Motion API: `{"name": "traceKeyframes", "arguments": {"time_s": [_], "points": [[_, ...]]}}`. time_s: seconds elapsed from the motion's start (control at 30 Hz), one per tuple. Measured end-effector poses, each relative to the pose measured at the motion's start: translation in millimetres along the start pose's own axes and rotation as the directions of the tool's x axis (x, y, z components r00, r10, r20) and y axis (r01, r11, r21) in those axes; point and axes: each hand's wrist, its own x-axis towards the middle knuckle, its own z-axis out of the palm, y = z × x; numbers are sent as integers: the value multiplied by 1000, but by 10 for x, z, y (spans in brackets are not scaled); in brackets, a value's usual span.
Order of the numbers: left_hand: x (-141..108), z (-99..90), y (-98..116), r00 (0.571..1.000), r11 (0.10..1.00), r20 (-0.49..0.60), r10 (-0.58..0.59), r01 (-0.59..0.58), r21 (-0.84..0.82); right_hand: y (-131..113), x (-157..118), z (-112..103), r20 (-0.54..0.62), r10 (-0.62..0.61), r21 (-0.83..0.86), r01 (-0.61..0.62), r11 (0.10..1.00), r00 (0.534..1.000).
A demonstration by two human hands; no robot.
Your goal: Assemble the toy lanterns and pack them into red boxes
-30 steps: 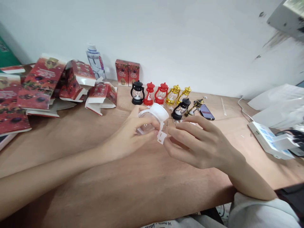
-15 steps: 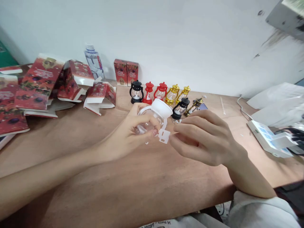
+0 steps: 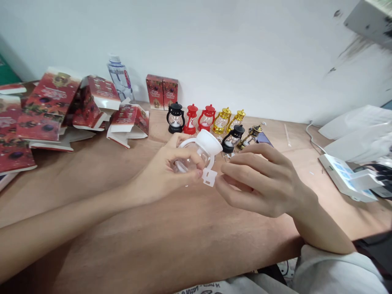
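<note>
My left hand [image 3: 171, 167] grips a small white lantern [image 3: 208, 143] with a clear body, tilted so that its white base faces up and to the right. A small white plastic tab [image 3: 210, 178] with cut-out slots shows just beyond my left thumb; whether it is joined to the lantern I cannot tell. My right hand [image 3: 257, 179] hovers close to the tab on the right, its fingers apart and slightly curled, with nothing visible in them. Behind the hands stand black lanterns [image 3: 175, 118], red lanterns [image 3: 206, 118] and gold lanterns [image 3: 221, 121].
Opened red printed boxes [image 3: 49, 106] pile up at the left. A water bottle [image 3: 120, 77] and two upright red boxes [image 3: 162, 92] stand by the wall. A bronze lantern [image 3: 249, 137] leans at the right end of the group. At the far right lies a power strip [image 3: 346, 179] with a cable.
The white lantern and tab have shifted slightly down and left in view. My right hand has moved a little left, staying beside the tab.
</note>
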Motion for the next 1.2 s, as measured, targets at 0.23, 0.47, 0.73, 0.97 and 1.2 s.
{"name": "traceKeyframes", "arguments": {"time_s": [0.23, 0.47, 0.73, 0.97, 1.2], "points": [[5, -7, -85, 992, 994, 105, 73, -81, 78, -9, -8, -50, 161, 34, 247, -74, 966, 986], [45, -22, -178, 997, 988, -8, 72, -70, 139, 58, -44, -65, 215, 61, 430, -151, 890, 975], [-78, 167, -207, 982, 976, 131, 136, -156, 154, 143, -96, -82, 153, 146, 443, -200, 874, 977], [-167, 317, -266, 957, 939, 39, 288, -290, 183, 176, -104, -107, 76, 252, 390, -262, 883, 965], [-79, 331, -494, 969, 954, -162, 186, -218, -208, 215, -118, 1, 58, 347, 387, -342, 856, 936]]}}
